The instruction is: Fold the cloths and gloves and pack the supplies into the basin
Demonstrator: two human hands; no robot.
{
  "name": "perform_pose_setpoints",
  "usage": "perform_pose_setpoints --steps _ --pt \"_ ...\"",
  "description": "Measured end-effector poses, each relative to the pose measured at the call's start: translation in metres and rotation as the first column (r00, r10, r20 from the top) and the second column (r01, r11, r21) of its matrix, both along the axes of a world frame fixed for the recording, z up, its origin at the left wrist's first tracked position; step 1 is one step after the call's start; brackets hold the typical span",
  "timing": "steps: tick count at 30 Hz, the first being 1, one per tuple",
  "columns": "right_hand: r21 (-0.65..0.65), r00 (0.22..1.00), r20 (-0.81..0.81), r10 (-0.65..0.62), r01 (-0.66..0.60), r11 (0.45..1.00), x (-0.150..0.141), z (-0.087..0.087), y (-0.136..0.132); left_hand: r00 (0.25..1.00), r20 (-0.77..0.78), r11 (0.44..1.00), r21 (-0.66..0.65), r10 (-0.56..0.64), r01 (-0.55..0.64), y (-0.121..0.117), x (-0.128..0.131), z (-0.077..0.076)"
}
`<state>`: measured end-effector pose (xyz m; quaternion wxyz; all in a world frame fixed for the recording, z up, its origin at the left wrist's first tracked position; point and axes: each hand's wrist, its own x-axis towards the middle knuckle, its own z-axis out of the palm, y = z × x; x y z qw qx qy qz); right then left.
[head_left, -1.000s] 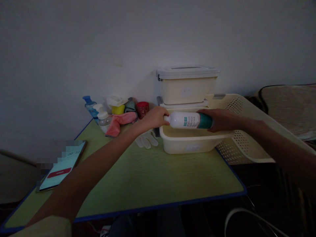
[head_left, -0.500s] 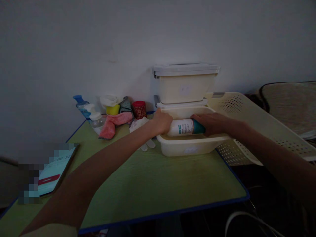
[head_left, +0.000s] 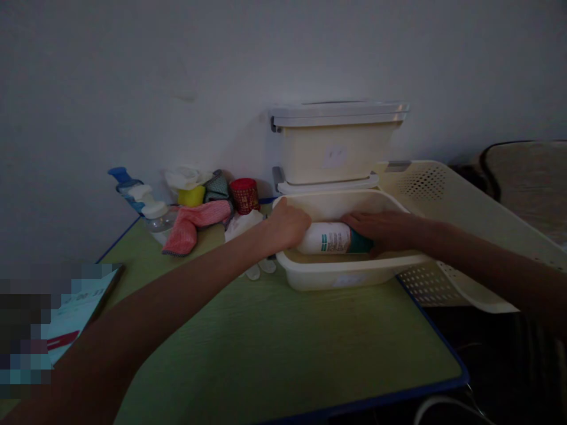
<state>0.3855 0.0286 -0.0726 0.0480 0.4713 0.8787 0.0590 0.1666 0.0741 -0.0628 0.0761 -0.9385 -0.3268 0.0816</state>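
Note:
A white plastic bin stands on the green table, open at the top. Inside it a white bottle with a teal end lies on its side. My left hand is closed over the bin's left rim, its knuckles close by the bottle's white end; whether it also touches the bottle I cannot tell. At the other end, my right hand wraps round the teal part, its fingers reaching along the top. Part of that end is hidden under the palm.
Behind the bin are stacked lidded boxes. A perforated basket stands to the right. On the left are a pump bottle, a blue-capped bottle, a pink cloth, a red container, white gloves and a tablet-like screen.
The bottle has sunk a little lower into the bin with my right hand on it. My left hand keeps its place at the rim. The whole view has shifted slightly.

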Motion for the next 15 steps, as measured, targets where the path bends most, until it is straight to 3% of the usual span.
perform_pose_setpoints --steps 4,8,11,15 --pt "-0.178 0.985 0.172 -0.024 0.055 0.982 -0.007 0.004 0.001 0.995 -0.097 1.000 -0.005 -0.024 0.024 0.000 0.001 0.002" --pt "-0.240 0.996 0.082 -0.029 0.048 0.969 -0.014 0.009 0.001 0.983 -0.184 0.996 -0.089 -0.025 0.009 -0.002 0.005 0.008" --pt "-0.266 0.998 0.037 -0.058 0.066 0.962 -0.016 0.011 0.000 0.977 -0.211 0.991 -0.136 -0.026 -0.003 -0.005 0.006 0.014" --pt "-0.206 0.997 0.038 -0.062 0.069 0.976 -0.016 0.012 -0.002 0.980 -0.195 0.984 -0.176 -0.046 0.011 -0.009 0.005 0.020"
